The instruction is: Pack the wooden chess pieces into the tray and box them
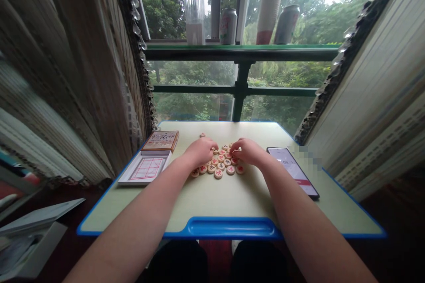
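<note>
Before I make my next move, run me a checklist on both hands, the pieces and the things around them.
1. Hands at the pieces: ok. The left grip and right grip are at either side of the round pieces.
2. Firm hold on a piece: cannot tell; the fingers hide any contact.
3. All pieces in one group: not ok. A stray piece lies apart, beyond the left grip.
4. White tray open side up: ok, at the left of the table.
5. Phone apart from the pieces: ok, over to the right, screen up.
</note>
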Available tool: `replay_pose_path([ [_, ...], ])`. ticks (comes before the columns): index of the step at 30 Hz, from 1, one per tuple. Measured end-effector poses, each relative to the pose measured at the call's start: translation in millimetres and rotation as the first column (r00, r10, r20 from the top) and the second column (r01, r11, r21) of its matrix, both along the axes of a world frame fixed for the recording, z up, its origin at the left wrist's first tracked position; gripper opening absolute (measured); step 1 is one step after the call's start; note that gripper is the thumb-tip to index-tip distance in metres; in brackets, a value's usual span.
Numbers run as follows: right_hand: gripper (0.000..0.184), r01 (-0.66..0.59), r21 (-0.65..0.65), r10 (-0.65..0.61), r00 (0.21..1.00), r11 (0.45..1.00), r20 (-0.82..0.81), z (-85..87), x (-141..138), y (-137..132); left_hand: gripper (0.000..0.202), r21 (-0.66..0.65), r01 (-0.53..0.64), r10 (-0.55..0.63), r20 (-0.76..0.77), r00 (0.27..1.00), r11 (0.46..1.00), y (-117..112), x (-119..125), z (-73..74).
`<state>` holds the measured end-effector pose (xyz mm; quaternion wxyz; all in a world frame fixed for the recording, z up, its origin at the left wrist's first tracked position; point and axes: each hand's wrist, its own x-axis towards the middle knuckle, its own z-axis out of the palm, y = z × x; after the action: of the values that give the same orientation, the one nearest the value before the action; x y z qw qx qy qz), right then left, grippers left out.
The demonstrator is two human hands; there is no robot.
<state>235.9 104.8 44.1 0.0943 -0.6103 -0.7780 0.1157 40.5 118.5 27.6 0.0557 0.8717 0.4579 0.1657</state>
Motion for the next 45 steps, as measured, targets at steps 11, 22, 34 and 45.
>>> replay_pose_path([
  [11,0.027,0.087,-0.003,-0.087,0.996,0.996,0.012,-4.2,1,2,0.032,-0.067,0.035,-0.035,-0.006,0.999,0.997,-3,2,1.1],
  [22,0.028,0.129,0.043,-0.130,0.992,0.991,0.010,-12.2,-3,6,0.038,0.053,-0.130,0.112,0.262,0.959,0.990,5,1,0.0],
  [34,0.033,0.175,0.157,-0.172,0.985,0.972,-0.030,-4.2,-13,4,0.032,0.042,-0.380,0.236,0.720,0.653,0.924,-10,-10,40.6],
  [45,0.034,-0.035,0.254,0.053,0.997,0.967,-0.062,-7.5,-25,-6,0.022,-0.115,-0.428,0.434,0.424,0.795,0.896,-36,-49,27.7],
])
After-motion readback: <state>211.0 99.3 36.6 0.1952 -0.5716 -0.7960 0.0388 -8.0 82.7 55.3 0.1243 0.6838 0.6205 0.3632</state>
